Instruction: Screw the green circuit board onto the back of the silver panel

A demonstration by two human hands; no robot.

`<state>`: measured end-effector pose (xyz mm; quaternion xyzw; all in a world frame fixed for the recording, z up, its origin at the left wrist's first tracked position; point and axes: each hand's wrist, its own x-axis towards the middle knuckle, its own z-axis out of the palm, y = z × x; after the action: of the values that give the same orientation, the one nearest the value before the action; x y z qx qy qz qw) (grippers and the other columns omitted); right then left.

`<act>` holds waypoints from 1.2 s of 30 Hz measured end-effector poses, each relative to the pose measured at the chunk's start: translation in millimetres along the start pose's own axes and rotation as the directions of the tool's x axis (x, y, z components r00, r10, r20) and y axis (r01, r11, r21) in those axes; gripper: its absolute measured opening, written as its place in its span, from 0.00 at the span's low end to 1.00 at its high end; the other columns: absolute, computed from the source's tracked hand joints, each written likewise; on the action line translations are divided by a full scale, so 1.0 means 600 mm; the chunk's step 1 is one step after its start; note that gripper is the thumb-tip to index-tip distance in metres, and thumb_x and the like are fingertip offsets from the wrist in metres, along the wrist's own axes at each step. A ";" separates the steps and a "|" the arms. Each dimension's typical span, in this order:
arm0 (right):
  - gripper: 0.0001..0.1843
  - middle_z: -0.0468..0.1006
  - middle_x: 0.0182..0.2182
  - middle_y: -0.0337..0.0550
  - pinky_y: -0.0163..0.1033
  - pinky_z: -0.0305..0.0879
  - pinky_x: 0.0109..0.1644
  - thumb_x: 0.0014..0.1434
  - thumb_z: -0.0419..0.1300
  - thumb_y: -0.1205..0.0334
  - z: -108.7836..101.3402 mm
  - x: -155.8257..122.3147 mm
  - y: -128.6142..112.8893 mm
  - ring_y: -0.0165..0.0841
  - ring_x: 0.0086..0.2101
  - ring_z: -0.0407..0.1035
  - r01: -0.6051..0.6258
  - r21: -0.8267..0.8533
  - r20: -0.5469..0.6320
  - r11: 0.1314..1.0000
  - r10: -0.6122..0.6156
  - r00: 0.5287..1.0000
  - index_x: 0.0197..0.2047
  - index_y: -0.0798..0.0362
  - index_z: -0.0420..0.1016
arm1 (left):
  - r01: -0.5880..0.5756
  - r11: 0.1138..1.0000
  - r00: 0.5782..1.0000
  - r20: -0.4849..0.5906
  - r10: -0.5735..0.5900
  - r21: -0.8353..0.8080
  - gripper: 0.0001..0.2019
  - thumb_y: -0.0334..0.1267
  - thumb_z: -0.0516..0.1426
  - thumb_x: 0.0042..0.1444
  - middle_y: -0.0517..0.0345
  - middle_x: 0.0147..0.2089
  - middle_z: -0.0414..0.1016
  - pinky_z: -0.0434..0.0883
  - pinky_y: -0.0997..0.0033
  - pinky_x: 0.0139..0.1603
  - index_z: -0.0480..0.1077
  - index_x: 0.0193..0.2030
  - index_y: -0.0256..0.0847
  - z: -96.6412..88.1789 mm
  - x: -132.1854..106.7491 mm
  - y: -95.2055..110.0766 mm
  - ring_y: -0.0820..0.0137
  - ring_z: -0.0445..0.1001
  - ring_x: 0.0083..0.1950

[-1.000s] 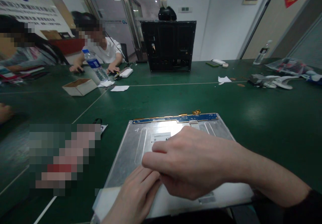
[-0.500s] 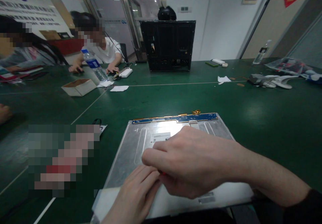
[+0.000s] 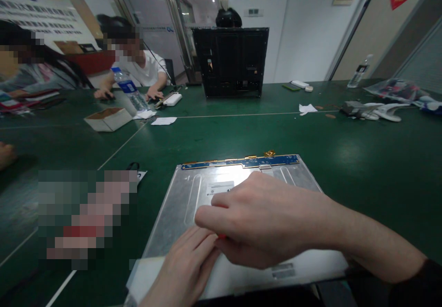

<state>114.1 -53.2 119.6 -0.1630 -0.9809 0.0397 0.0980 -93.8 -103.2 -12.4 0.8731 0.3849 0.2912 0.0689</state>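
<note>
An LCD panel [image 3: 165,224] lies before me with its silver metal back up, and a blue circuit board strip [image 3: 235,162] runs along its far edge. Over the middle of the panel, my right hand [image 3: 262,219] is curled closed around something with a small red part showing below the fingers; most of it is hidden. My left hand [image 3: 189,261] reaches in from below, touching or just under the right one. Its fingertips are covered by the right hand, so what they hold cannot be made out. A white label [image 3: 220,187] shows just beyond the right hand.
On the green table [image 3: 207,136] a blurred-out flat item [image 3: 93,219] lies left of the panel. Farther off are an open box [image 3: 108,119], a water bottle [image 3: 129,90], a black monitor-like unit [image 3: 231,63] and a grey-white tool [image 3: 373,110]. Two people sit at the far left.
My right hand has turned very slightly, and a little more of the red part shows beneath its fingers. The panel and my left hand look unmoved.
</note>
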 end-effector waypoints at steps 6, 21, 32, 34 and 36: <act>0.10 0.73 0.27 0.35 0.38 0.40 0.24 0.63 0.51 0.58 0.001 -0.002 0.003 0.28 0.22 0.55 0.007 -0.001 -0.014 1.000 -0.007 1.000 0.46 0.53 0.63 | -0.009 1.000 1.000 -0.016 0.009 0.019 0.11 0.32 0.46 0.63 0.55 0.33 0.75 0.74 0.69 0.35 0.69 0.35 0.43 0.004 -0.003 -0.004 0.64 0.76 0.35; 0.10 0.73 0.28 0.36 0.38 0.41 0.24 0.64 0.51 0.58 0.002 -0.002 0.001 0.28 0.22 0.56 0.011 -0.012 -0.026 1.000 -0.012 1.000 0.46 0.53 0.63 | -0.026 0.998 1.000 -0.008 0.027 0.055 0.11 0.32 0.46 0.63 0.53 0.36 0.75 0.75 0.68 0.36 0.68 0.36 0.42 0.012 -0.008 -0.012 0.63 0.76 0.38; 0.10 0.73 0.29 0.36 0.37 0.42 0.24 0.59 0.53 0.63 0.002 0.000 0.000 0.27 0.22 0.55 -0.001 0.016 -0.018 1.000 0.001 1.000 0.45 0.53 0.62 | -0.026 1.000 0.999 -0.032 0.026 0.009 0.13 0.33 0.46 0.65 0.54 0.34 0.76 0.74 0.69 0.34 0.71 0.36 0.42 0.000 0.006 0.002 0.66 0.75 0.32; 0.11 0.73 0.28 0.36 0.37 0.42 0.23 0.58 0.53 0.63 0.001 0.000 0.000 0.28 0.22 0.55 0.005 0.016 -0.022 1.000 -0.005 1.000 0.45 0.53 0.63 | -0.025 1.000 0.999 -0.028 0.025 0.003 0.13 0.33 0.46 0.65 0.54 0.37 0.77 0.74 0.69 0.34 0.71 0.38 0.43 0.001 0.006 0.001 0.66 0.75 0.33; 0.10 0.73 0.28 0.36 0.37 0.43 0.23 0.58 0.53 0.63 0.001 -0.001 0.001 0.28 0.22 0.55 0.008 0.018 -0.024 1.000 -0.007 1.000 0.45 0.54 0.63 | -0.019 1.000 1.000 -0.024 0.019 0.002 0.12 0.33 0.46 0.65 0.54 0.39 0.78 0.75 0.69 0.35 0.71 0.40 0.43 0.003 0.002 -0.002 0.65 0.76 0.35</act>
<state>114.7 -52.9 118.6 -0.1589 -0.9799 0.0462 0.1112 -92.9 -101.2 -13.5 0.8733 0.3774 0.3019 0.0610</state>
